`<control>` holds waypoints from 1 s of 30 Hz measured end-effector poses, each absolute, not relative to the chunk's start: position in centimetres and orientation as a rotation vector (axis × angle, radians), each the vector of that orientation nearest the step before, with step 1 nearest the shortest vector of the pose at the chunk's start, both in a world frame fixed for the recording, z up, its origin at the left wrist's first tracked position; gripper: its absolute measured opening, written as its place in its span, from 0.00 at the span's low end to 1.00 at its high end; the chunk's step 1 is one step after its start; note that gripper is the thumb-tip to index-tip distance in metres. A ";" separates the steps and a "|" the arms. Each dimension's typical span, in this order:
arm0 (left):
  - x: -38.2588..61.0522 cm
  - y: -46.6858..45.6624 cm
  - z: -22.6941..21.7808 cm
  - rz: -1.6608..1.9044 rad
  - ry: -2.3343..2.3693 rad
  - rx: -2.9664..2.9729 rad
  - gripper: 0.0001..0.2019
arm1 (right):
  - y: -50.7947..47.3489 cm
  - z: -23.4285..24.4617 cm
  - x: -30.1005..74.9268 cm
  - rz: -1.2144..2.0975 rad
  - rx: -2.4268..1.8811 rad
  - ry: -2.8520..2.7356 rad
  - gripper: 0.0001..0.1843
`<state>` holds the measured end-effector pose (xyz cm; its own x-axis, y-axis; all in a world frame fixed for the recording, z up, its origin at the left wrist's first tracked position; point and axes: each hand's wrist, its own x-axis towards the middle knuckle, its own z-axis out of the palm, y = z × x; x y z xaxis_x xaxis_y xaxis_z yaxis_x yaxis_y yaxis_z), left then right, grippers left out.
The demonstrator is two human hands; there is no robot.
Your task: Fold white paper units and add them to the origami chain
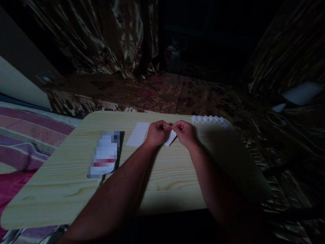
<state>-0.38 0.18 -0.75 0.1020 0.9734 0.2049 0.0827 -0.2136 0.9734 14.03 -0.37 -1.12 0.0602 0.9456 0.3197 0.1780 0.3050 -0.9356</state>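
Observation:
Both my hands meet over the far middle of a pale wood-grain table (172, 183). A small piece of white paper (170, 138) is pinched between them, its lower corner pointing toward me. My left hand (158, 133) grips the paper's left side, fingers curled. On the other side, my right hand (185, 134) pinches its upper right edge with thumb and forefinger. Fingers cover the paper's top part, so any fold there is hidden. Just left of my left hand lies a flat white paper sheet (138, 134).
Several small white folded-paper stars (205, 119) line the far right edge, with another star (224, 126) just below the row. At left lies a partly blurred phone-like object (106, 152). Beyond are a striped bed cover (38, 130), curtains (101, 37) and a dim lamp-like white object (302, 93).

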 end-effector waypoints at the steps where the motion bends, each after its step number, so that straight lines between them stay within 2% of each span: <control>1: -0.4 0.2 -0.8 1.248 1.103 1.465 0.10 | -0.3 -1.2 14.0 0.820 -1.125 -1.391 0.05; 9: -0.3 0.1 -0.6 1.222 1.154 1.374 0.15 | 0.1 -1.7 14.5 0.824 -1.169 -1.372 0.06; 16: -0.3 0.1 -0.7 1.242 1.156 1.325 0.16 | 0.1 -1.6 14.5 0.842 -1.199 -1.344 0.07; 30: -0.5 0.0 -1.0 1.233 1.277 1.665 0.11 | -0.3 -1.3 14.1 0.885 -1.206 -1.389 0.05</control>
<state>-0.54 0.03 -0.98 0.0638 0.9611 0.2688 0.3025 -0.2753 0.9125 14.15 -0.34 -1.28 0.0541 0.9707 0.2343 0.1982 0.2195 -0.9553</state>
